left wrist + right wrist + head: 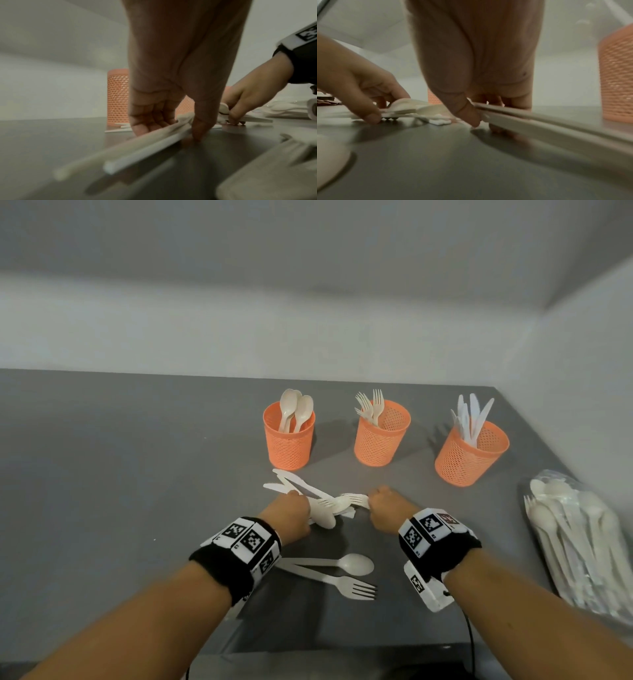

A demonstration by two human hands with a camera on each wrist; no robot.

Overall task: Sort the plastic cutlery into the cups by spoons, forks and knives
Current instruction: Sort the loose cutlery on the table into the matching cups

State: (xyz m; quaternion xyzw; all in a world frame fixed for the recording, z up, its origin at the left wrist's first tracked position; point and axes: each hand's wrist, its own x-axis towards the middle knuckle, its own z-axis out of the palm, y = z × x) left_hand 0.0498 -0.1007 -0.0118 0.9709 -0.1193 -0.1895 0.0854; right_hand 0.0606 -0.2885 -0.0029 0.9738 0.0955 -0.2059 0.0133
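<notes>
Three orange mesh cups stand in a row: the spoon cup (289,440), the fork cup (381,436) and the knife cup (471,455). In front of them lies a tangled pile of white cutlery (330,505). My left hand (303,498) is at the pile's left end; the left wrist view shows thumb and fingers pinching a white handle (145,152), by its look a knife (277,487). My right hand (371,501) pinches a fork (356,498) at the pile's right end, its handle (556,125) running back under the wrist. A loose spoon (342,564) and a second fork (346,583) lie nearer me.
A clear bag of more cutlery (582,546) lies at the right edge of the grey table (137,474). Walls close off the back and right side. The table's left half is bare.
</notes>
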